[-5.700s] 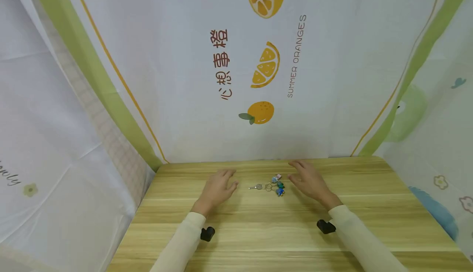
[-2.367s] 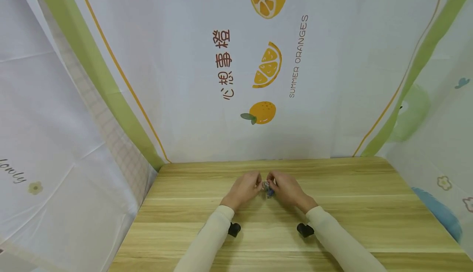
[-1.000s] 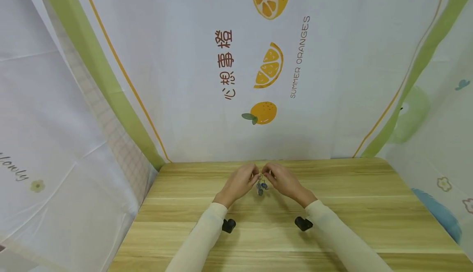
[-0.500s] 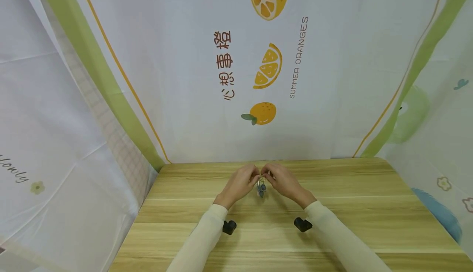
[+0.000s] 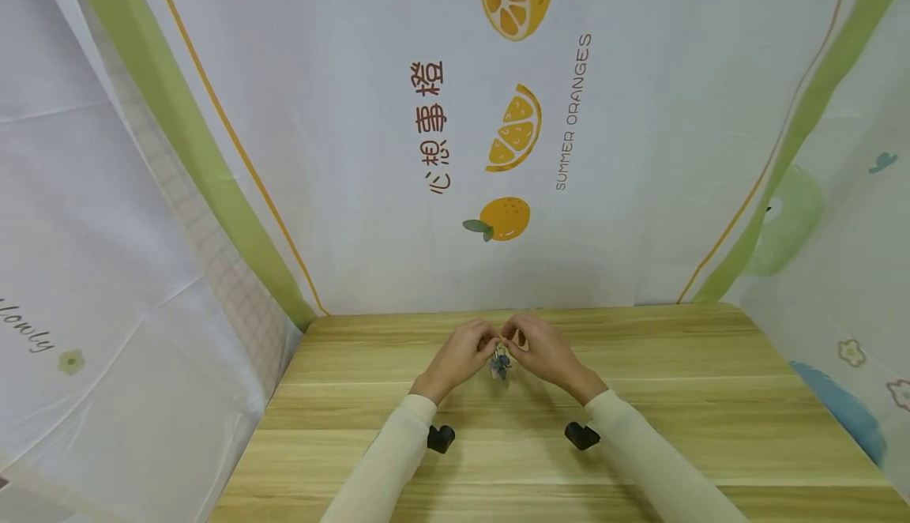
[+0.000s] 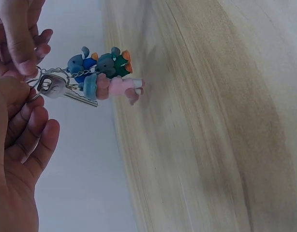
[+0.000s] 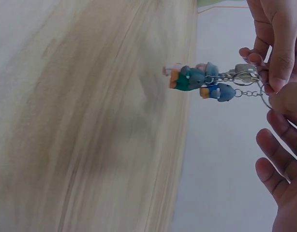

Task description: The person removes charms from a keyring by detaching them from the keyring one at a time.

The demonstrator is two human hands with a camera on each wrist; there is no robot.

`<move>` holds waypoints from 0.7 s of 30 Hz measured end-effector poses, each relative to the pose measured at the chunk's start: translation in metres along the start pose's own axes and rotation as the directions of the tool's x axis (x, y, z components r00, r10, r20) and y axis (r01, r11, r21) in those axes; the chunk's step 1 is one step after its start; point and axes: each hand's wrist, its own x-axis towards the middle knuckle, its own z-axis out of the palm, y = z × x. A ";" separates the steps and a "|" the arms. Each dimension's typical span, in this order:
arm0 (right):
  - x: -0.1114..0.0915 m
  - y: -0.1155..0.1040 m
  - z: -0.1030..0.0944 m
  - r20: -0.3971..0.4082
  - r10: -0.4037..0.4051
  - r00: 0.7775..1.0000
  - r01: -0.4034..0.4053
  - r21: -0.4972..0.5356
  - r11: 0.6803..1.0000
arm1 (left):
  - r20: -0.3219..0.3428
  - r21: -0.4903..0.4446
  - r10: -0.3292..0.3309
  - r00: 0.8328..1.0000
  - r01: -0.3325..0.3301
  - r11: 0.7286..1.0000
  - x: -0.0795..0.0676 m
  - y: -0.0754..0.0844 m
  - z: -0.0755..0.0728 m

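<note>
My left hand and right hand meet above the table, fingertips almost touching. Between them they pinch a metal key ring with thumb and fingers, one hand on each side. A silver key hangs from it in the left wrist view. Three small figurine charms dangle on short chains: a pink one with a blue hat, a green one and a blue one. In the head view the charms form a small bluish cluster. Fingertips partly hide the ring.
The wood-grain table lies under both hands. A white curtain printed with oranges rises behind its far edge, and patterned cloths hang at both sides. Black wrist devices sit at the cream sleeves.
Earlier the keychain lay flat on the table between two apart hands. The hands came together, picked it up and lifted it. During the last second they shift only slightly while the charms swing.
</note>
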 end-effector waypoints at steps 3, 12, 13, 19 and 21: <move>-0.001 -0.001 0.000 0.007 0.040 0.999 -0.040 0.007 0.999 | -0.005 -0.002 -0.008 1.000 0.008 1.000 0.000 0.001 0.000; -0.002 -0.003 -0.001 0.014 0.067 0.998 -0.067 0.001 0.998 | 0.013 -0.003 -0.001 1.000 0.001 1.000 -0.002 0.002 -0.001; -0.002 -0.003 0.000 0.010 0.067 0.998 -0.067 0.001 0.998 | 0.017 -0.002 0.005 1.000 -0.005 1.000 -0.002 0.002 -0.001; -0.004 0.000 0.003 -0.004 0.061 0.998 -0.062 -0.022 0.998 | 0.039 -0.011 0.010 0.999 -0.010 1.000 -0.003 0.004 -0.001; -0.004 0.001 0.003 -0.008 0.052 0.999 -0.052 -0.033 0.998 | 0.041 -0.016 0.007 0.999 -0.006 1.000 -0.003 0.004 -0.001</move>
